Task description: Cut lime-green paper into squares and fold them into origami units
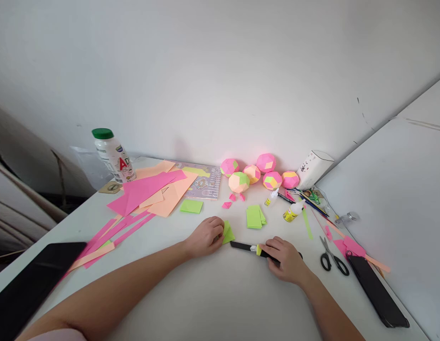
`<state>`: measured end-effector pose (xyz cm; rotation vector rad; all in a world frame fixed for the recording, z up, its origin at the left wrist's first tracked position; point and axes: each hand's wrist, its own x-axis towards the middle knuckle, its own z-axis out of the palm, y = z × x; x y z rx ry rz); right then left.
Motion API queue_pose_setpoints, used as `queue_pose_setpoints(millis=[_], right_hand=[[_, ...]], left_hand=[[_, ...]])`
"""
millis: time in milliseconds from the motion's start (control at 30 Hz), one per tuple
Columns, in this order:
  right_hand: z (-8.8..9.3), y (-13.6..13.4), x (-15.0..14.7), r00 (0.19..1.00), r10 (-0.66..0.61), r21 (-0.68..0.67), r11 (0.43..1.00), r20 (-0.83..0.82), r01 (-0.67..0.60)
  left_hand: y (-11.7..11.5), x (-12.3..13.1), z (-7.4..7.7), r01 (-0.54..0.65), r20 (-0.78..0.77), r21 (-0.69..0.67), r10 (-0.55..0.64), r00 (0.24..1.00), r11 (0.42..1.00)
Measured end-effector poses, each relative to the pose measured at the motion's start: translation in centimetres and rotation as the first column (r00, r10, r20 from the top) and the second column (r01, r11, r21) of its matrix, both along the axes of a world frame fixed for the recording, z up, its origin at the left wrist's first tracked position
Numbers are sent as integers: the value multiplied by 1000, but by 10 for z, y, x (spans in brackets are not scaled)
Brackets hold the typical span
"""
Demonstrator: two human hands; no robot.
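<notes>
At the middle of the white table my left hand (207, 236) is closed on a folded piece of green paper (227, 232), which partly hides behind the fingers. My right hand (283, 258) grips a black and yellow utility knife (260, 250), its dark blade pointing left. The blade's tip lies close to the lower edge of the paper; whether they touch I cannot tell. Just beyond the hands are a green paper stack (254, 217) and a green rectangle (191, 206). Small pink folded pieces (226, 205) lie farther back.
Several paper balls (239, 182) stand along the wall. Glue bottles (293, 210), scissors (333, 258) and a black phone (378, 291) are on the right. Pink and peach sheets (142, 192), a white bottle with a green cap (113, 156) and a black tablet (37, 274) occupy the left.
</notes>
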<state>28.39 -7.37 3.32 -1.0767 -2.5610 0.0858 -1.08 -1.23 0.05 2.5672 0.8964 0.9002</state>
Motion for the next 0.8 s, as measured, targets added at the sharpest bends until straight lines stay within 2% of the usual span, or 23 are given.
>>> queue_pose_setpoints(millis=[500,800], right_hand=[[0,0,-4,998,22,27,999,-52,-21],[1,0,0,1000,19,4,1000,-2,-19]], left_hand=[[1,-1,0,-15,-67,-58,11,998,998],[0,-1,-1,0,-40,-33,-2,999,999]])
